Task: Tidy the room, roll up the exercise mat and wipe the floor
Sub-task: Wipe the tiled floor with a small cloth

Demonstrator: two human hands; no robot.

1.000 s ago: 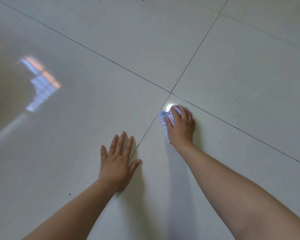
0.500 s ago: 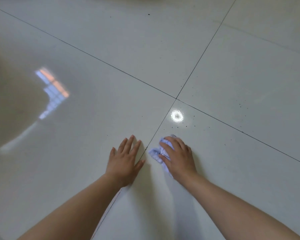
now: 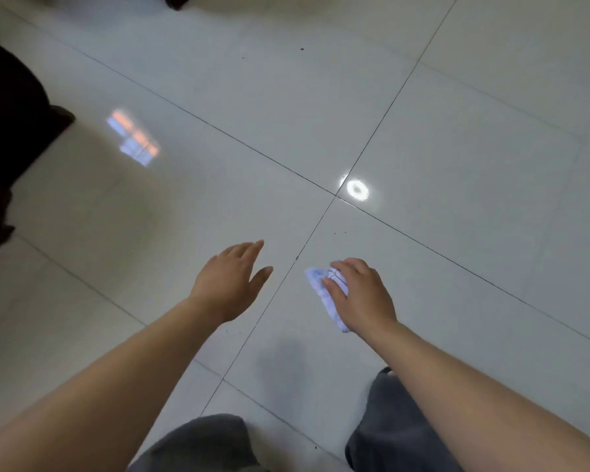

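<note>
My right hand (image 3: pixel 361 294) grips a crumpled pale blue cloth (image 3: pixel 321 287); most of the cloth sticks out to the left of my fingers, over the glossy white tiled floor (image 3: pixel 457 165). My left hand (image 3: pixel 234 277) hovers just left of a tile joint, fingers loosely spread, holding nothing. It looks lifted off the floor. Small dark specks (image 3: pixel 338 232) lie on the tile beyond the cloth. No exercise mat is in view.
A dark piece of furniture (image 3: pixel 11 131) fills the left edge. Another dark object (image 3: pixel 176 1) pokes in at the top edge. My knees in grey trousers (image 3: pixel 382 430) show at the bottom. A round lamp reflection (image 3: pixel 357 189) shines near where the tile joints cross.
My right hand has pulled the cloth back toward me across the tile. My left hand has come off the floor. The view has risen, bringing my knees and the dark furniture into sight.
</note>
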